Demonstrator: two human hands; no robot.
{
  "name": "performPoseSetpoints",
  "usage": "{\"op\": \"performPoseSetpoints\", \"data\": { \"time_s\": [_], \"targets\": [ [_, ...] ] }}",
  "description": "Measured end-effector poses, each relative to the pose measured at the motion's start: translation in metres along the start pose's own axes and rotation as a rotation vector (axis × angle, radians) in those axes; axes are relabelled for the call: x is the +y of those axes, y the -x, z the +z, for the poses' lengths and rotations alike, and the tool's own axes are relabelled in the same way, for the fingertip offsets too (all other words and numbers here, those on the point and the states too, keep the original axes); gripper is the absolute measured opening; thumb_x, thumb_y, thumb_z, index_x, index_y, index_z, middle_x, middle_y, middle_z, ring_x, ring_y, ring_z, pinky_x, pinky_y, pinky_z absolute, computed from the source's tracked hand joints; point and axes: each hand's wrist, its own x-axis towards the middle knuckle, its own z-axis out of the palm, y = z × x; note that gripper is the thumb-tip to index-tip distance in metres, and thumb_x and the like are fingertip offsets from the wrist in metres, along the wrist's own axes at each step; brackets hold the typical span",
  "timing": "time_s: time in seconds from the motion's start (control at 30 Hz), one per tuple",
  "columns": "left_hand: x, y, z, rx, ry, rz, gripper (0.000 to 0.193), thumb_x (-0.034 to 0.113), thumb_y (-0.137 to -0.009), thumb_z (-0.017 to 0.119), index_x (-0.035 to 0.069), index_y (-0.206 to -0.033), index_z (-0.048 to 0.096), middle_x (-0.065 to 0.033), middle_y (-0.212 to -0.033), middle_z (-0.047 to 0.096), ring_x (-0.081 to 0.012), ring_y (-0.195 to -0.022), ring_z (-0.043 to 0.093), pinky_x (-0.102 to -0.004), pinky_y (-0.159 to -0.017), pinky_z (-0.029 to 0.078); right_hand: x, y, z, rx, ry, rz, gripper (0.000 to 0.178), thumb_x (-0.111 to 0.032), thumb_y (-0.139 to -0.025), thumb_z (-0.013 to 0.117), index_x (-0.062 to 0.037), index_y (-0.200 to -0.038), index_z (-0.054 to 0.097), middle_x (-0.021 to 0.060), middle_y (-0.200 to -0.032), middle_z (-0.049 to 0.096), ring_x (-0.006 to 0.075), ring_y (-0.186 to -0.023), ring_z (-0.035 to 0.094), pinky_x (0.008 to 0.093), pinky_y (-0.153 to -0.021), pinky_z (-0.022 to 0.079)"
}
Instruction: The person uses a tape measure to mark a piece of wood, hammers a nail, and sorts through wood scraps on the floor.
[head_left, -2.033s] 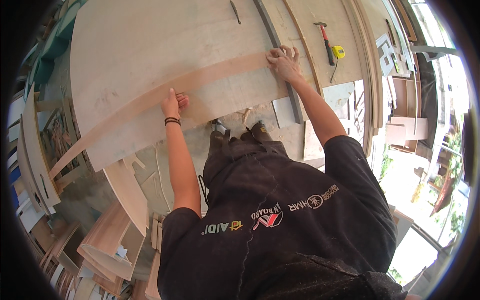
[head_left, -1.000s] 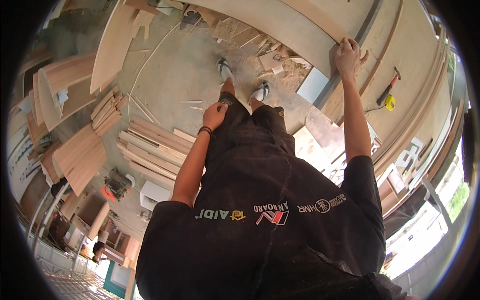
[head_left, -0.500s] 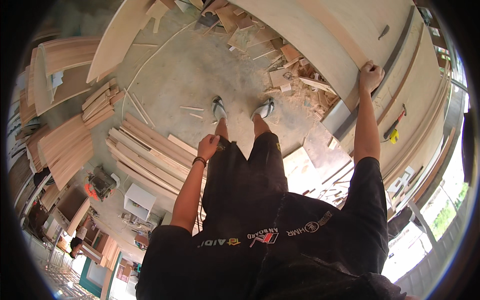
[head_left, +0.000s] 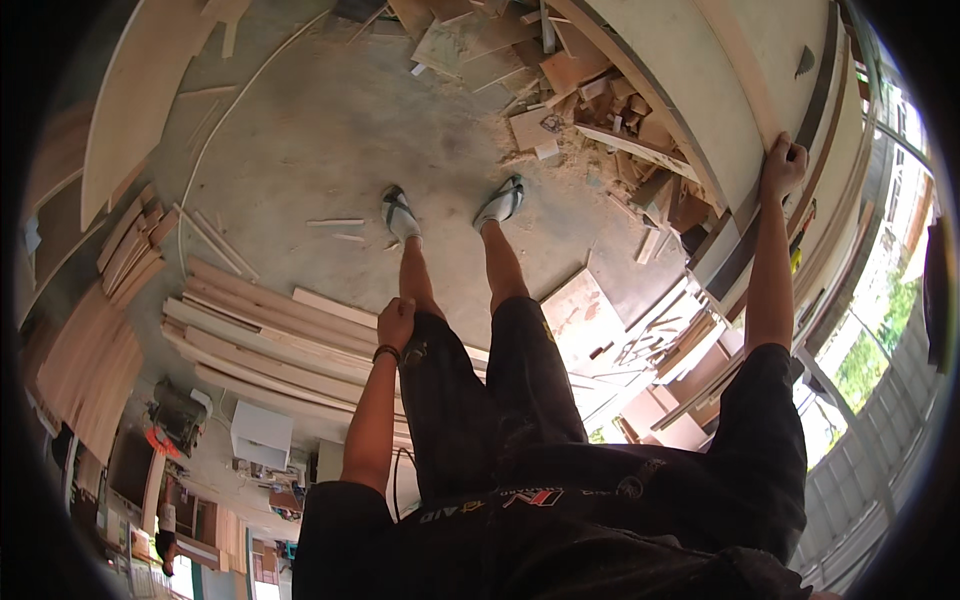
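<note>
Head view, only feed I have. Camera has swung off the bench top and now looks down past my legs at the concrete floor (head_left: 330, 130).

Right hand (head_left: 782, 165): up on the edge of the large plywood sheet (head_left: 700, 70) lying on the bench, same sheet as two seconds back. Fingers curled over the rim, grip pressed onto the edge. The sheet sits at the upper right of the frame, with a dark strip under its edge.

Left hand (head_left: 396, 322): it was flat on the sheet two seconds ago and is now off it, down against my left thigh by the dark shorts (head_left: 470, 400). Fingers look loosely curled and nothing shows in them; I can't tell if the grip is fully closed.

What that means, my read: only one hand is on the sheet now, so it is steadied rather than carried or slid.

Around: sandalled feet (head_left: 455, 208) on the floor, offcuts and sawdust pile (head_left: 600, 120) just under the bench edge, stack of long boards (head_left: 270, 330) on the floor to my left.
</note>
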Motion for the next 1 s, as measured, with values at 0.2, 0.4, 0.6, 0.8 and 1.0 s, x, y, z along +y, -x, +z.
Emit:
{"op": "performPoseSetpoints", "data": {
  "time_s": [0.2, 0.4, 0.6, 0.8, 1.0],
  "targets": [
    [-0.007, -0.02, 0.037, 0.002, -0.021, 0.083, 0.048, 0.047, -0.101, 0.058, 0.001, -0.101, 0.068, -0.0241, -0.096, 0.072, -0.0453, -0.096, 0.069, -0.0509, -0.08, 0.053, -0.007, -0.005, 0.001, -0.024, -0.019, 0.021, 0.038, -0.036, -0.09, 0.071, 0.001, -0.078, 0.07, 0.0149, -0.08, 0.067, 0.0289, -0.077, 0.066, 0.0417, -0.077, 0.051],
    [0.022, -0.03, -0.003, 0.104, 0.11, 0.265, 0.024, 0.024, -0.099, 0.064, 0.005, -0.111, 0.07, -0.016, -0.098, 0.075, -0.0328, -0.091, 0.073, -0.0414, -0.08, 0.057, -0.011, 0.005, 0.001, 0.058, -0.109, -0.038, 0.029, -0.028, -0.09, 0.072, -0.0002, -0.08, 0.07, 0.0153, -0.082, 0.066, 0.0279, -0.076, 0.065, 0.0405, -0.075, 0.051],
    [0.171, -0.075, -0.145, 0.503, 0.134, 0.616, 0.024, 0.024, -0.103, 0.065, 0.004, -0.116, 0.071, -0.0071, -0.116, 0.072, -0.0163, -0.094, 0.068, -0.0287, -0.074, 0.054, -0.02, 0.006, -0.001, 0.084, -0.266, -0.041, 0.016, -0.018, -0.092, 0.071, -0.0024, -0.094, 0.072, 0.0151, -0.088, 0.067, 0.0308, -0.086, 0.066, 0.0408, -0.08, 0.053],
    [0.443, -0.055, -0.274, 0.826, -0.216, 1.279, 0.035, 0.026, -0.099, 0.07, 0.003, -0.125, 0.066, -0.0134, -0.119, 0.068, -0.0307, -0.112, 0.062, -0.0425, -0.099, 0.048, -0.027, 0.003, -0.025, 0.044, -0.291, -0.023, 0.015, -0.016, -0.093, 0.071, -0.0011, -0.093, 0.072, 0.0162, -0.093, 0.067, 0.0355, -0.093, 0.065, 0.0435, -0.083, 0.052],
    [0.66, -0.044, -0.247, 0.701, -0.694, 1.724, 0.067, 0.041, -0.086, 0.082, 0.007, -0.138, 0.06, -0.0135, -0.144, 0.053, -0.0348, -0.13, 0.05, -0.049, -0.107, 0.042, -0.025, -0.004, -0.031, 0.06, -0.33, 0.074, 0.017, -0.017, -0.092, 0.072, -0.0008, -0.091, 0.07, 0.0164, -0.095, 0.067, 0.0367, -0.095, 0.065, 0.0447, -0.083, 0.053]
  ]
}}
